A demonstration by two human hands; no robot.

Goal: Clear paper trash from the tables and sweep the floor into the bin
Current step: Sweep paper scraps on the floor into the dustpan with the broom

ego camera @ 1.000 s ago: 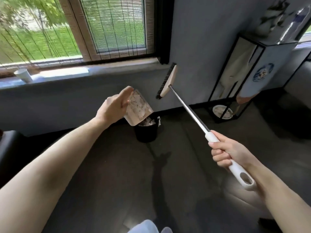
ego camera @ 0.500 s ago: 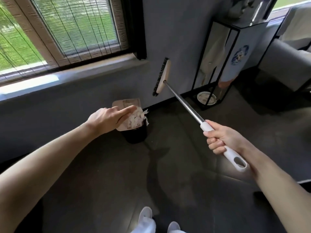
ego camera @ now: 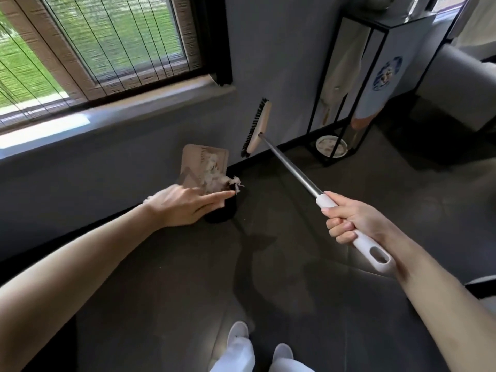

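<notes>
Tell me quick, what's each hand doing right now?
Left hand: fingers straight at the dustpan; grip cannot be told.
Right hand: closed round the broom handle.

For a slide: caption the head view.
Left hand tips paper scraps from dustpan into bin; right hand grips raised broom.

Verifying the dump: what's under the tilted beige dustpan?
A small black round bin, white paper scraps hanging off the dustpan's edge above it. The left hand and the dustpan cover its mouth, so its contents can't be seen.

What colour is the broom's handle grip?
The broom grip is white, on a silver shaft; the head view shows it in the right hand.
</notes>
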